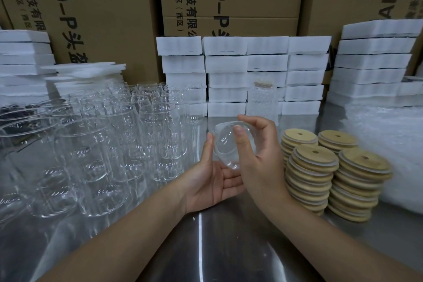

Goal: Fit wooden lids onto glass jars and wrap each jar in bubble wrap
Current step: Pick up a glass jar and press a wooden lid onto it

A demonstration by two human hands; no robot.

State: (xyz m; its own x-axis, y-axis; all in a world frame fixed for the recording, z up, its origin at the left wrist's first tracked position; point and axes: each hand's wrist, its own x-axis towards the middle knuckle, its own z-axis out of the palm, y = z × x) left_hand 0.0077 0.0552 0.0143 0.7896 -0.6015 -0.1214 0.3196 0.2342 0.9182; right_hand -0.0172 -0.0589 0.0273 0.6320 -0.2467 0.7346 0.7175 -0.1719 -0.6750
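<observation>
Mid-frame, the right hand [258, 158] curls its fingers [254, 120] round a tilted jar [225, 142], with the left hand [212, 181] seemingly flat beneath. The slick glass could slip onto the desk [206, 247].

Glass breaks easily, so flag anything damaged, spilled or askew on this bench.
No spill shows; the held jar looks intact. The wooden lid stacks are ragged, lids offset sideways, and the loose foam sheets behind the empty jars lie fanned rather than squared.
</observation>
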